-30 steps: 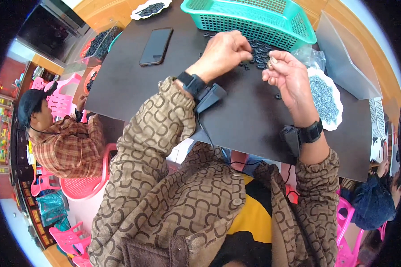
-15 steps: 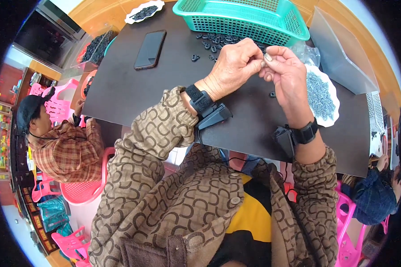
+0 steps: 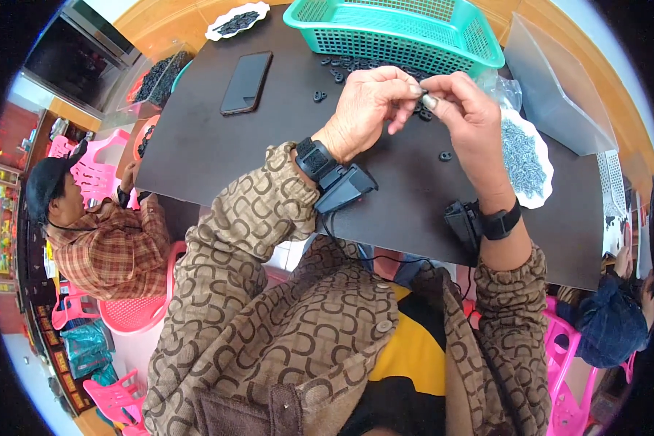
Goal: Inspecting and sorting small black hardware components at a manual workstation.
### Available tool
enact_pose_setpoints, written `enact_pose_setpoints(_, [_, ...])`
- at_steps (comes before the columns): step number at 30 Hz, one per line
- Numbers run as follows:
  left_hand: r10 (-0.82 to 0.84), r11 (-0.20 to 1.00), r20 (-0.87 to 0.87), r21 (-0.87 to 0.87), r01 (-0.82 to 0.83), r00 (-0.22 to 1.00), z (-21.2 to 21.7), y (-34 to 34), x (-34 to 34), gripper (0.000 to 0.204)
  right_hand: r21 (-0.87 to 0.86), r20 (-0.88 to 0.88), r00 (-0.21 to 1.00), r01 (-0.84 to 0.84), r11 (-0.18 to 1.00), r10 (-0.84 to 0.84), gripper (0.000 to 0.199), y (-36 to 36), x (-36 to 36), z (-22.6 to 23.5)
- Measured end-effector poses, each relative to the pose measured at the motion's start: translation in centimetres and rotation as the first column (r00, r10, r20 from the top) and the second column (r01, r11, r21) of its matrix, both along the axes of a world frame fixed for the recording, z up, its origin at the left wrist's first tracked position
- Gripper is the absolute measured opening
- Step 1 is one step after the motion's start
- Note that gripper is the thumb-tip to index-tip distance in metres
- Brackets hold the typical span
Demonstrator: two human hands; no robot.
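Note:
My left hand [image 3: 367, 105] and my right hand [image 3: 472, 123] meet fingertip to fingertip above the dark table. A small black part [image 3: 423, 93] is pinched between them, mostly covered by the fingers. Beyond my hands lies a loose heap of small black parts with holes [image 3: 345, 65], partly hidden by the left hand. One single black part [image 3: 445, 155] rests near my right wrist, and a few more [image 3: 318, 95] lie left of my left hand. Beside my right hand is a white scalloped plate [image 3: 543, 195] full of small silver screw-like pieces [image 3: 522, 160].
A green plastic basket [image 3: 407, 36] stands at the far edge, with a clear bin [image 3: 559, 87] to its right. A phone [image 3: 245, 83] lies left on the table [image 3: 196, 138]; a white dish [image 3: 214, 33] of black parts is behind it. People sit at both sides.
Both hands have shifted slightly; the left fingers have drawn back a little and turned, and the black part now shows between the fingertips.

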State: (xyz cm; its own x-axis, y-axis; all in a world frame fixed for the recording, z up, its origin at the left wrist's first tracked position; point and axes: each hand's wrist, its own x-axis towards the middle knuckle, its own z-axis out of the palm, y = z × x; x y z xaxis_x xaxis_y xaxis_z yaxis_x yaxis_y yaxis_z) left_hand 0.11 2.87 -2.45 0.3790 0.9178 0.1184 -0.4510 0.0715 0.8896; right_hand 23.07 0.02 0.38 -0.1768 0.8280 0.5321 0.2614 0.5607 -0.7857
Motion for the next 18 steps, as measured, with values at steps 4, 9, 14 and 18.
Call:
enact_pose_setpoints(4, [-0.045, 0.999, 0.003, 0.001, 0.045, 0.999, -0.4, 0.2, -0.1, 0.019, 0.016, 0.104, 0.994, 0.018, 1.000, -0.020, 0.016, -0.2, 0.2, 0.5])
enact_pose_setpoints(9, [-0.080, 0.997, 0.020, -0.004, 0.080, 0.997, -0.7, 0.4, -0.2, 0.024, -0.019, 0.045, 0.999, -0.005, 1.000, 0.006, 0.010, 0.6, 0.8, -0.8])
enact_pose_setpoints(14, [-0.069, 0.996, -0.002, -0.063, 0.068, 0.998, -0.4, 0.2, -0.4, 0.027, -0.241, -0.178, 0.983, -0.088, 0.966, 0.045, 0.008, 0.6, 0.4, -0.7])
enact_pose_setpoints(18, [-0.116, 0.991, 0.024, -0.069, 0.117, 0.993, -0.1, 0.2, -0.7, 0.030, -0.145, -0.056, 0.998, -0.021, 0.989, 0.013, 0.008, 0.7, 0.5, -0.9])
